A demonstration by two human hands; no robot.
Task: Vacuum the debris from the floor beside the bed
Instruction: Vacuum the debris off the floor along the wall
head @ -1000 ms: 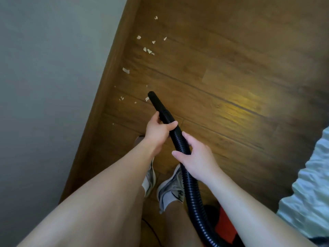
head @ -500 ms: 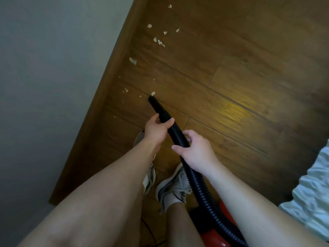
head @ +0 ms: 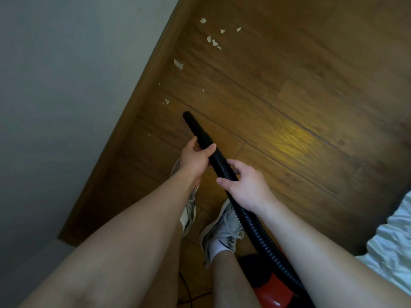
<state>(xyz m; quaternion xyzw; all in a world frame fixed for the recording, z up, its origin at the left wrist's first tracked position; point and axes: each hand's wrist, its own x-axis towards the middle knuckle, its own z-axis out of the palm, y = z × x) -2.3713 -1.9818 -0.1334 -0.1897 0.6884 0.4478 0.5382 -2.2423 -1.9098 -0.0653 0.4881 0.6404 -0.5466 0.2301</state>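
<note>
- Left hand [head: 195,160] grips the hose [head: 222,167] near its nozzle [head: 192,124]; right hand [head: 246,185] grips it lower down.
- Debris [head: 178,64] lies above the nozzle, upper centre, on the floor [head: 289,96].

I see a bedroom in a home. A bed [head: 389,247] with rumpled white bedding stands beside a wood-plank floor [head: 289,107]. Across the floor from the bed run a wooden skirting board [head: 142,103] and a plain grey wall [head: 66,85].

Debris [head: 178,64] lies on floor [head: 278,90] beyond hose nozzle [head: 193,124], beside baseboard [head: 124,130].
</note>
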